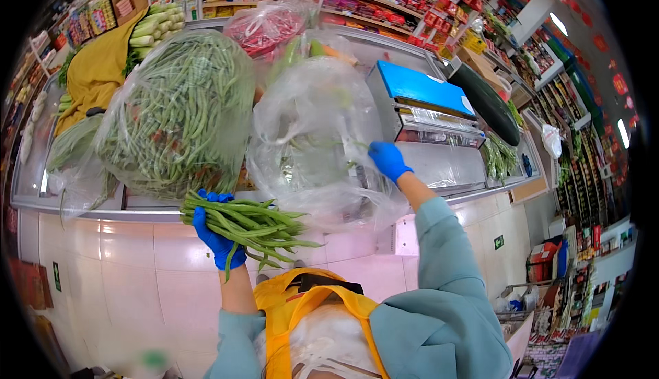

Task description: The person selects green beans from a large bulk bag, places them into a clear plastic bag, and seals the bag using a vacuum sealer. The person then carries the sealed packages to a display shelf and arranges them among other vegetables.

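A loose bunch of long green beans (252, 222) is gripped in my left hand (219, 240), which wears a blue glove. The bunch is held over the near edge of the counter, with its bean ends pointing right. My right hand (387, 160), also blue-gloved, is above the right side of a crumpled clear plastic bag (314, 106). Its fingers are pinched together, and a thin green bean (360, 144) shows at the tips, partly blurred. A large clear bag packed with green beans (185, 111) stands left of the crumpled bag.
A cling-film dispenser (440, 127) with a blue top and a big winter melon (484, 102) occupy the counter's right side. Behind the bags are a bag of red produce (267, 26) and leeks (157, 24) beside a mustard cloth (98, 67). The counter's metal edge (154, 215) runs before me.
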`<action>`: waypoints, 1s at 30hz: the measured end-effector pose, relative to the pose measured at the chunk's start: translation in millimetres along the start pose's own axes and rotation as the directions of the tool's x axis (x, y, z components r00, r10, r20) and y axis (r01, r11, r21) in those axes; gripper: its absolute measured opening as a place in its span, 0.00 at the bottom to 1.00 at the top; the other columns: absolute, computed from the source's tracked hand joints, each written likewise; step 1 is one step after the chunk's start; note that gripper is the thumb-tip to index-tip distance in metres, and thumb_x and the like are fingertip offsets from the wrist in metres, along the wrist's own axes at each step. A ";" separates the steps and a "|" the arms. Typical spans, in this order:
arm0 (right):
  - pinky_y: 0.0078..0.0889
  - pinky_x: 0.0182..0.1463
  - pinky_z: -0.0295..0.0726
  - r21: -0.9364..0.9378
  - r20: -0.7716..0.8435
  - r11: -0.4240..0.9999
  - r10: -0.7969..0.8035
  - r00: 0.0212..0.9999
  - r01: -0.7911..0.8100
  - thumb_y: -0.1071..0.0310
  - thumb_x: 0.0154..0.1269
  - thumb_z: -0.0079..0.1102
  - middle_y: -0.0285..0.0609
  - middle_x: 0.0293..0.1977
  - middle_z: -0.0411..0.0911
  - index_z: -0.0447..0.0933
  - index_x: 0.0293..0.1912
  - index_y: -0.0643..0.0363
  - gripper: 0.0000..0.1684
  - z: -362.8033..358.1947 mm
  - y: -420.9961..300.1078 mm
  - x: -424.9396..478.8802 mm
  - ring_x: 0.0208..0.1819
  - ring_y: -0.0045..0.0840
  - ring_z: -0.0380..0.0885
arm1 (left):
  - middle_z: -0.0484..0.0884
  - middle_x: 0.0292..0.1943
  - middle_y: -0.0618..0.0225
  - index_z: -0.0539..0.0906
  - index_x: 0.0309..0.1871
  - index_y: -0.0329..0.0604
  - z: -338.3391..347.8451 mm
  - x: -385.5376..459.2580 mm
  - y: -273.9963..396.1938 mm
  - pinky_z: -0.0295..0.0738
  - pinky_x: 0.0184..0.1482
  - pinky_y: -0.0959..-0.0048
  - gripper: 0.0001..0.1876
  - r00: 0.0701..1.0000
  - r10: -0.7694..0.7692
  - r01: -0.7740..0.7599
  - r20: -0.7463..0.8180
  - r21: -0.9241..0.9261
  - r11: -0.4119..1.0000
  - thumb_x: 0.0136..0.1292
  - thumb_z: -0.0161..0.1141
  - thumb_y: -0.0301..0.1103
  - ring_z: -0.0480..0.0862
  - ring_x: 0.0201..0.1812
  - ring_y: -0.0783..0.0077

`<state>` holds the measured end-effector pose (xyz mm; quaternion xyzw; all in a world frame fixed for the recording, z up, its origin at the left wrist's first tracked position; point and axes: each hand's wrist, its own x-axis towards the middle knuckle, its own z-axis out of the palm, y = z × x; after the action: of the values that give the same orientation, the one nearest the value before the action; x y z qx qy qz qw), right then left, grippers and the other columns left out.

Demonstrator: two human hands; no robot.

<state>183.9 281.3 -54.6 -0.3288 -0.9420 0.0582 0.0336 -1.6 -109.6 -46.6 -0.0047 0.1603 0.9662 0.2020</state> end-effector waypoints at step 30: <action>0.31 0.44 0.72 0.546 -0.295 0.563 -0.564 0.771 0.620 0.74 0.61 0.51 0.46 0.40 0.74 0.73 0.57 0.53 0.23 -72.6 -289.9 -94.1 0.40 0.37 0.72 | 0.76 0.45 0.64 0.71 0.53 0.39 9.6 -13.8 -36.6 0.75 0.48 0.70 0.20 0.993 -0.061 0.063 -0.101 0.021 0.998 0.55 0.55 0.23 0.78 0.44 0.70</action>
<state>86.4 3.7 53.1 0.0339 -0.9217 0.3324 0.1970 26.0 -80.3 -47.8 -0.0558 0.1819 0.9559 0.2237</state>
